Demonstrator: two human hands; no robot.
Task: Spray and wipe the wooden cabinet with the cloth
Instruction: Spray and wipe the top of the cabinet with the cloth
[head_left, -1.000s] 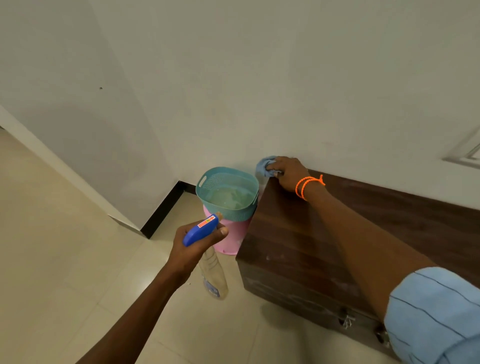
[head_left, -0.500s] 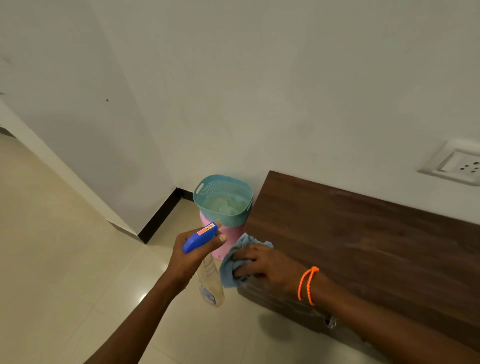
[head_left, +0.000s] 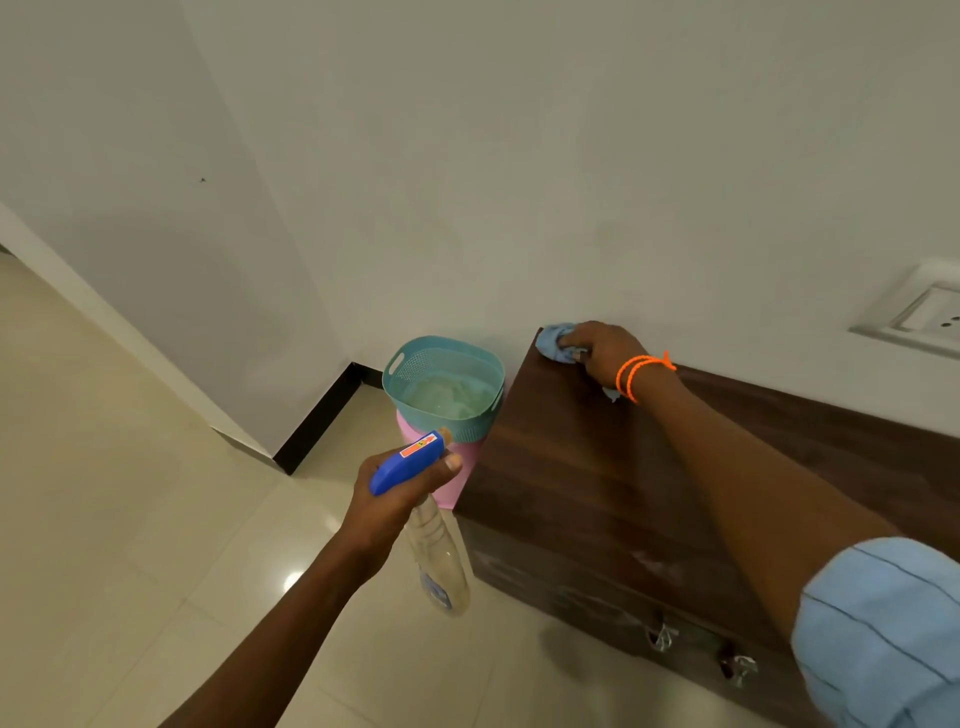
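Note:
The dark wooden cabinet (head_left: 582, 467) stands against the white wall at the right. My right hand (head_left: 605, 351) presses a light blue cloth (head_left: 556, 340) onto the cabinet top at its far left corner, next to the wall. My left hand (head_left: 400, 491) holds a clear spray bottle (head_left: 436, 556) with a blue trigger head, hanging over the floor just left of the cabinet's front corner. The bottle's nozzle points toward the cabinet.
A teal perforated basket (head_left: 410, 384) rests on a pink bin (head_left: 465, 467) between the wall corner and the cabinet's left side. A white wall socket (head_left: 924, 317) sits at the right above the cabinet. Metal latches (head_left: 660, 634) hang on the cabinet front. Glossy beige floor tiles lie at the left.
My right hand swept the cloth from the cabinet's near left corner back across the top to the far left corner by the wall. The left hand with the bottle stayed roughly in place.

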